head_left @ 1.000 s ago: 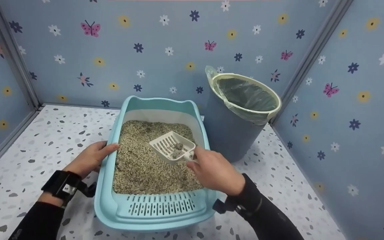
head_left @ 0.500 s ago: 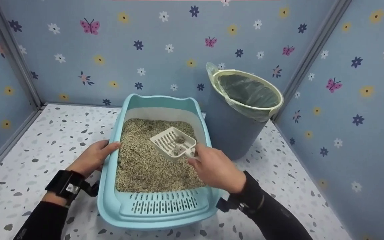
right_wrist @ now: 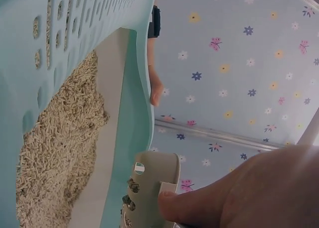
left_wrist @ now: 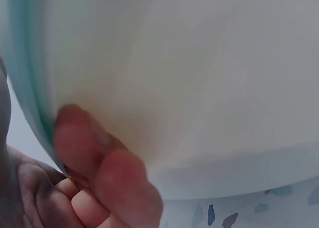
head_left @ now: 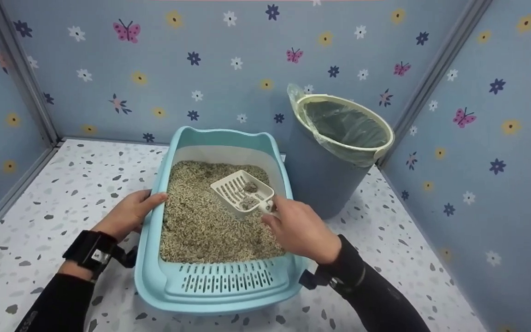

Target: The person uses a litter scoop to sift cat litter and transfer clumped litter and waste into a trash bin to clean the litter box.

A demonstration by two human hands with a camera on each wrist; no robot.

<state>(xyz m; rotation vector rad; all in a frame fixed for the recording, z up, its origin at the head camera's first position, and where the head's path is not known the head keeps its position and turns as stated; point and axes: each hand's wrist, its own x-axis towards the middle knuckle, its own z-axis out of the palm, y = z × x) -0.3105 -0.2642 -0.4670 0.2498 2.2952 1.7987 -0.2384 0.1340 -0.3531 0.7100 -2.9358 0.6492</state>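
Note:
A pale litter scoop with a slotted bottom is held level over the litter. My right hand grips its short handle, the thumb pressed along it in the right wrist view. Two greyish clumps lie in the scoop near the handle end. Below is a light blue litter box with a white inner wall. My left hand grips its left rim, thumb over the top; in the left wrist view its curled fingers rest against the pale outer wall.
A tall grey-blue bin lined with a greenish bag stands close against the box's right side. Blue flowered panels enclose the back and sides. The speckled white surface lies under everything.
The scoop has moved slightly away from me over the litter, and the clumps in it have shifted. The left hand keeps its hold on the rim. The head view has tilted slightly.

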